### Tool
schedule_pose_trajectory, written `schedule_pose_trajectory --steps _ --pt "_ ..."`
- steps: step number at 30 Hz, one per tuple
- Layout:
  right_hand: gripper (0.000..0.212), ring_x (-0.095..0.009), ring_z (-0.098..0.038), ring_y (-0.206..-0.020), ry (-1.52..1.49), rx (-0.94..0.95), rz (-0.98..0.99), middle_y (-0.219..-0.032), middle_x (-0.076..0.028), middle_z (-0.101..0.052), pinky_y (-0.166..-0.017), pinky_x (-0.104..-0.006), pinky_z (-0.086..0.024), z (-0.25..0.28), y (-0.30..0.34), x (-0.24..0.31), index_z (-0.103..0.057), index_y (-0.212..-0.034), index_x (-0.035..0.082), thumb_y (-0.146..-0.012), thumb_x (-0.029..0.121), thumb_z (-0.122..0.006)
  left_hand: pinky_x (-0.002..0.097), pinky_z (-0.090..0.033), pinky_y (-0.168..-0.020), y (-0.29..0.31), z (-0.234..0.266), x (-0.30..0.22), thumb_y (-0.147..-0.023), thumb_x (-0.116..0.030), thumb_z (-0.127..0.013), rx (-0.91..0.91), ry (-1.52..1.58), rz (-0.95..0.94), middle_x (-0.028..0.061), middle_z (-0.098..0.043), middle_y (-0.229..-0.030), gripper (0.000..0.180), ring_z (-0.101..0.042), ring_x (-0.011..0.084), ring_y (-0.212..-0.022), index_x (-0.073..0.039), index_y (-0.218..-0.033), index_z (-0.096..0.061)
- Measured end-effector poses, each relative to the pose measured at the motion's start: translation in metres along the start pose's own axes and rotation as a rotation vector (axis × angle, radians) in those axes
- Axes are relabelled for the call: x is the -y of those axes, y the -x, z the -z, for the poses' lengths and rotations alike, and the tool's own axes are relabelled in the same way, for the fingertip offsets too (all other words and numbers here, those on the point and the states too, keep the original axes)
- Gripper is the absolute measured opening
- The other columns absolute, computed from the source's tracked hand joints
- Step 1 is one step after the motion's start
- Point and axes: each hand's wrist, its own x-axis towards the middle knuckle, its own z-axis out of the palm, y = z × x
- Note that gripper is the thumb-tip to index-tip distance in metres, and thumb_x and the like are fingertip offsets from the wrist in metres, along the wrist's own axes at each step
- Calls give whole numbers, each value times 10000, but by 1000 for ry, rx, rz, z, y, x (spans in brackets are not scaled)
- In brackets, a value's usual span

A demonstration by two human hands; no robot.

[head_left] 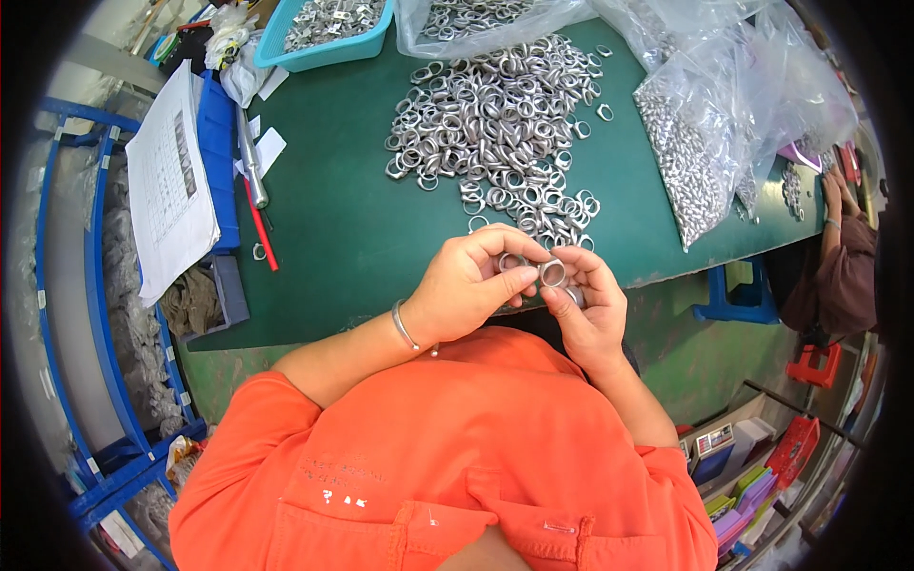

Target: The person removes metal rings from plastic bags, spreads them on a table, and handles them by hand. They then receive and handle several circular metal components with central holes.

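Close to my chest, at the table's near edge, my two hands meet over a few silver-grey metal rings. My left hand (465, 284) is closed, its thumb and fingers pinching around one ring (511, 261). Thumb and fingertips of my right hand (595, 319) grip another ring (552, 274), its round opening facing up; my left thumb tip touches its side. A further ring (575, 296) sits partly hidden in the right palm. Just beyond my fingers lies a large loose heap of similar metal rings (495, 119), with a narrower tail reaching toward me.
A turquoise basket (328, 59) of small metal parts stands at the far left of the green table (328, 190). Clear bags (681, 157) of metal pieces lie right. Papers (173, 186), a red pen (261, 228) and a metal rod (249, 157) are left. Another person's arm (833, 224) shows far right.
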Motion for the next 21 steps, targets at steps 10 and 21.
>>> schedule_pose_trajectory --steps 10,21 --pt "249 -72 -549 -763 260 -52 149 -886 -48 -592 -655 -191 -447 4 -1 -1 -549 -1000 -22 -770 -37 -643 207 -475 -623 -2 2 5 -798 37 -579 42 -343 -393 65 -561 -956 146 -557 93 -770 -14 -928 -622" --pt "192 -87 -523 -665 365 -31 208 -814 -54 -582 -569 -204 -417 5 -2 -3 -585 -895 -1 -729 -40 -673 206 -486 -640 1 2 5 -841 -52 -585 -21 -173 -183 65 -566 -926 135 -566 87 -740 22 -954 -587"
